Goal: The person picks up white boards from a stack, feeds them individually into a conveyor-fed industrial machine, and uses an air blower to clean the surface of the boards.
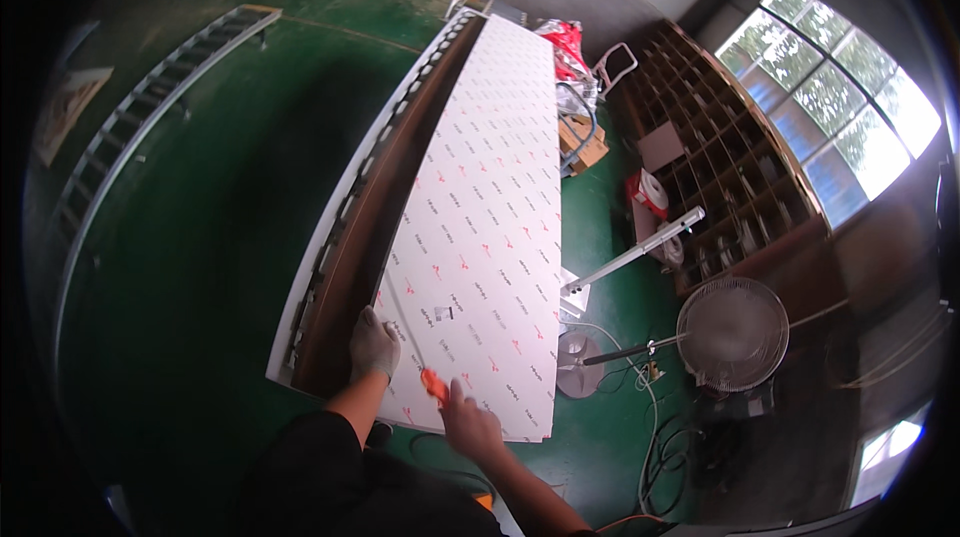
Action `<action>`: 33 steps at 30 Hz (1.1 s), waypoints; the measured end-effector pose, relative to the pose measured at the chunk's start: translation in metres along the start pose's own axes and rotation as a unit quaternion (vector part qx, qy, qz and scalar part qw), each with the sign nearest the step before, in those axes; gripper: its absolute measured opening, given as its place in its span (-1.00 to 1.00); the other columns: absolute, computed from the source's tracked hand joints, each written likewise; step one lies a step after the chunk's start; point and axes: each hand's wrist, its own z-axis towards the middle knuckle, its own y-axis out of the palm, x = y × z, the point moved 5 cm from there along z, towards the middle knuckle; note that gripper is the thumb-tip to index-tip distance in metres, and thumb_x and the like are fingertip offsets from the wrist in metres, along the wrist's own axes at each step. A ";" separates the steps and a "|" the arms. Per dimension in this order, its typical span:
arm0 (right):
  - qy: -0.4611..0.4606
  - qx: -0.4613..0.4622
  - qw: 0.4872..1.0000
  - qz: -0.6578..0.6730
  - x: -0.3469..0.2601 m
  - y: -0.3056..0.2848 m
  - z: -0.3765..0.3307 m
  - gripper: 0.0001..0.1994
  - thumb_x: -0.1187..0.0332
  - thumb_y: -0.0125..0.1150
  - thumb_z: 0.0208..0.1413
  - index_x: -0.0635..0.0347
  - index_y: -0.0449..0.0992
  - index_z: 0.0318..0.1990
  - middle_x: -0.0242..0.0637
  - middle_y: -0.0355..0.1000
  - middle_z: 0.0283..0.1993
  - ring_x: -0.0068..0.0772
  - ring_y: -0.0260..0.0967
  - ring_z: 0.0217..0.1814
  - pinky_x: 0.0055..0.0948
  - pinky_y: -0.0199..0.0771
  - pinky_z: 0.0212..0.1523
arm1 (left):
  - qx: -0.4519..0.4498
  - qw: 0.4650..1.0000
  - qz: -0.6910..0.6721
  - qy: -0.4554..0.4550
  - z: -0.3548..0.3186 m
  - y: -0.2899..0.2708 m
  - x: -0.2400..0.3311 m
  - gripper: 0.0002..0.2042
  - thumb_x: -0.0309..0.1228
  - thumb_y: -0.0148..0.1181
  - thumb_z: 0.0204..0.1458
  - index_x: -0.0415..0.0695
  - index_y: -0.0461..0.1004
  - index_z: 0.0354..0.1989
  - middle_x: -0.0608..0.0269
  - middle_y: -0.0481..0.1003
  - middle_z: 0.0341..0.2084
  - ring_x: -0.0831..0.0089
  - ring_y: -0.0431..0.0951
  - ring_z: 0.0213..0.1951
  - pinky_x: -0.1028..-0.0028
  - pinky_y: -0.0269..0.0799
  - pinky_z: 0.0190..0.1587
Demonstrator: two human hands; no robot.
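A long panel, its face covered in white film with repeated red and black print, lies in front of me and narrows away toward the far end. My left hand, in a greyish glove, grips its left edge near the close end, with part of the fingers hidden. Over the panel's near part, my right hand is closed on an orange-handled tool; its exact kind is unclear. From the tool a thin pale strip or line runs up-left across the film. Beneath the panel's left side shows a brown board.
A white slotted frame borders the stack's left side. On the green floor, a ladder lies far left. To the right are a standing fan, loose cables, a white metal post and a wooden pigeonhole rack.
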 end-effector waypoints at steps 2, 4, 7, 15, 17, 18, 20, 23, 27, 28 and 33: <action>0.009 0.038 0.999 -0.001 0.007 -0.004 0.034 -0.38 0.07 0.01 0.36 0.21 0.09 0.43 0.05 0.54 -0.15 0.19 0.57 -0.27 0.09 0.56 -0.23 | -0.019 1.000 0.002 0.006 -0.001 -0.006 0.007 -0.48 -0.27 0.06 0.17 -0.35 0.26 0.24 -0.21 0.41 0.13 -0.06 0.49 0.10 0.10 0.47 0.12; 0.016 0.080 0.997 0.009 0.009 -0.015 0.068 -0.38 0.06 0.00 0.36 0.20 0.10 0.43 0.04 0.54 -0.15 0.18 0.57 -0.26 0.11 0.55 -0.22 | 0.010 1.000 0.010 0.019 0.000 -0.012 0.014 -0.54 -0.28 0.09 0.14 -0.31 0.30 0.14 -0.14 0.45 0.01 -0.05 0.52 -0.01 0.07 0.50 0.02; 0.035 0.117 0.992 0.031 0.001 -0.051 0.096 -0.48 0.07 -0.03 0.37 0.17 0.13 0.33 0.07 0.55 -0.13 0.21 0.56 -0.16 0.12 0.51 -0.15 | -0.005 1.000 -0.006 -0.008 0.003 -0.014 0.011 -0.56 -0.29 0.11 0.10 -0.29 0.29 0.09 -0.10 0.45 -0.05 -0.04 0.53 -0.07 0.07 0.51 -0.05; 0.066 0.212 0.962 0.159 0.070 -0.039 0.115 -0.60 0.08 -0.08 0.39 0.19 0.25 0.15 0.18 0.56 -0.19 0.33 0.52 -0.15 0.16 0.44 -0.13 | 0.034 0.999 0.014 0.001 -0.001 -0.011 0.013 -0.58 -0.27 0.11 0.12 -0.27 0.28 0.06 -0.08 0.45 -0.07 -0.02 0.53 -0.08 0.06 0.52 -0.08; 0.082 0.165 0.948 0.260 0.099 0.000 0.099 -0.66 0.13 0.01 0.39 0.30 0.38 -0.09 -0.11 0.48 -0.41 -0.17 0.47 -0.51 -0.24 0.47 -0.46 | 0.046 0.999 0.012 0.001 -0.001 -0.013 0.011 -0.58 -0.26 0.11 0.13 -0.27 0.28 0.06 -0.09 0.44 -0.06 -0.03 0.52 -0.06 0.06 0.52 -0.07; 0.115 0.100 0.931 0.331 0.115 0.022 0.083 -0.66 0.11 0.03 0.40 0.29 0.40 -0.13 -0.22 0.45 -0.45 -0.38 0.42 -0.59 -0.35 0.43 -0.55 | 0.046 0.999 0.006 0.003 -0.001 -0.013 0.012 -0.58 -0.25 0.12 0.13 -0.27 0.28 0.07 -0.10 0.44 -0.05 -0.04 0.52 -0.05 0.06 0.52 -0.05; 0.130 0.015 0.917 0.377 0.139 0.068 0.029 -0.70 0.13 0.03 0.42 0.21 0.46 -0.15 -0.37 0.43 -0.46 -0.58 0.28 -0.65 -0.50 0.33 -0.63 | 0.011 1.000 -0.004 -0.001 -0.004 -0.013 0.014 -0.57 -0.25 0.11 0.14 -0.27 0.28 0.08 -0.12 0.44 -0.01 -0.05 0.52 -0.01 0.06 0.51 -0.01; 0.090 -0.002 0.881 0.464 0.169 0.134 -0.066 -0.68 0.05 0.19 0.31 0.14 0.56 -0.24 -0.36 0.49 -0.47 -0.48 0.40 -0.54 -0.40 0.41 -0.51 | -0.039 0.999 -0.016 -0.019 0.000 -0.012 0.016 -0.55 -0.25 0.09 0.16 -0.27 0.29 0.14 -0.15 0.44 0.07 -0.08 0.50 0.06 0.06 0.47 0.08; 0.093 0.074 0.951 0.287 0.201 0.114 -0.154 -0.61 -0.12 0.36 0.11 0.01 0.66 -0.25 -0.22 0.60 -0.40 -0.17 0.58 -0.35 -0.20 0.55 -0.33 | -0.057 0.997 -0.035 -0.038 0.000 0.008 -0.006 -0.41 -0.23 0.08 0.16 -0.25 0.23 0.34 -0.17 0.34 0.27 -0.06 0.35 0.29 0.07 0.25 0.34; 0.113 0.085 0.969 0.201 0.220 0.111 -0.167 -0.58 -0.17 0.38 0.06 -0.03 0.67 -0.23 -0.19 0.62 -0.37 -0.08 0.60 -0.30 -0.16 0.57 -0.29 | -0.033 0.999 0.016 0.029 0.000 0.003 0.006 -0.39 -0.21 0.07 0.17 -0.24 0.22 0.36 -0.15 0.27 0.32 -0.05 0.24 0.36 0.02 0.11 0.40; 0.226 0.047 0.970 0.076 0.288 0.137 -0.202 -0.55 -0.23 0.30 0.06 -0.03 0.68 -0.30 -0.16 0.60 -0.38 0.00 0.58 -0.30 -0.06 0.56 -0.24 | -0.144 0.927 0.170 0.301 -0.008 0.035 0.088 -0.35 -0.10 0.01 0.19 -0.20 0.19 0.40 -0.10 0.10 0.44 -0.07 -0.03 0.49 -0.12 -0.28 0.49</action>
